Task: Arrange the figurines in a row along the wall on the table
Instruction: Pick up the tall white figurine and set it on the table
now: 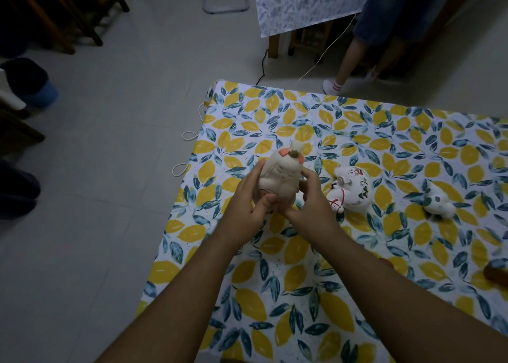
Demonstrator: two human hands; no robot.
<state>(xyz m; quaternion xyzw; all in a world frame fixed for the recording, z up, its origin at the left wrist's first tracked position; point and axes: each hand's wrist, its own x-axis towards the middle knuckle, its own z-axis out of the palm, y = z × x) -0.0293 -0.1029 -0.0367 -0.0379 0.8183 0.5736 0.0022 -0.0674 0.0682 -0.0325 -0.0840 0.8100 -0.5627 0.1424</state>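
A pale cream figurine [280, 174] with pink ear patches and a small bell on top is held above the table near its left edge. My left hand [244, 200] grips its left side and my right hand [310, 197] grips its right side and base. To the right, a white painted cat figurine [350, 190] lies on its side on the cloth. Further right lies a smaller white figurine [437, 200] with dark markings. No wall shows in this view.
The table [288, 109] wears a cloth printed with yellow lemons and blue leaves. A brown object [494, 273] pokes in at the right edge. Beyond the table a person's legs [354, 57] stand on the tiled floor, near cables and another covered table [302, 2].
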